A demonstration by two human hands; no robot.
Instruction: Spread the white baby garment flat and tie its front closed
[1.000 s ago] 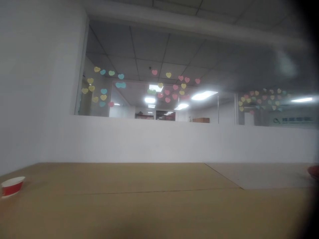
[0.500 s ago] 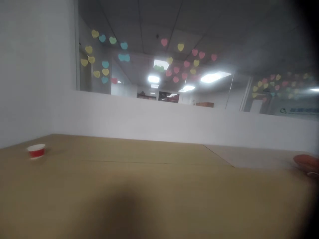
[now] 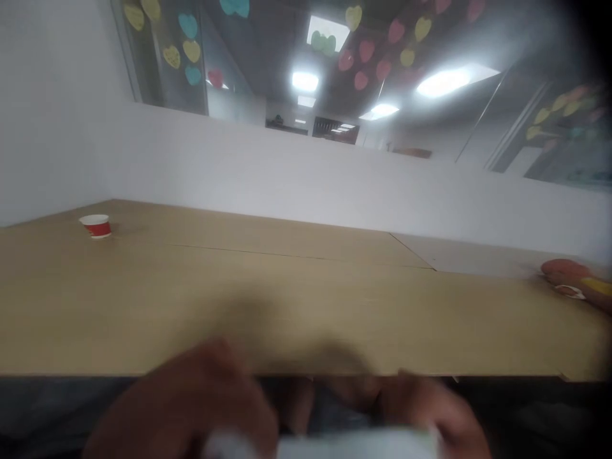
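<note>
Both my hands show blurred at the bottom edge, below the near edge of a tan wooden table (image 3: 306,319). My left hand (image 3: 191,408) and my right hand (image 3: 421,408) sit on either side of a pale, flat white object (image 3: 335,444), which is too blurred to identify. The fingers appear curled around its ends. A small red and white paper cup (image 3: 96,225) stands far off at the table's back left.
An orange and yellow object (image 3: 574,280) lies at the table's far right edge. A white low wall (image 3: 306,172) runs behind the table, with glass panels above it bearing coloured heart stickers (image 3: 186,44). A white wall closes the left side.
The view has tilted downward: the table's near edge and my two hands with the white object have come into sight. The cup appears smaller and further right in the frame.
</note>
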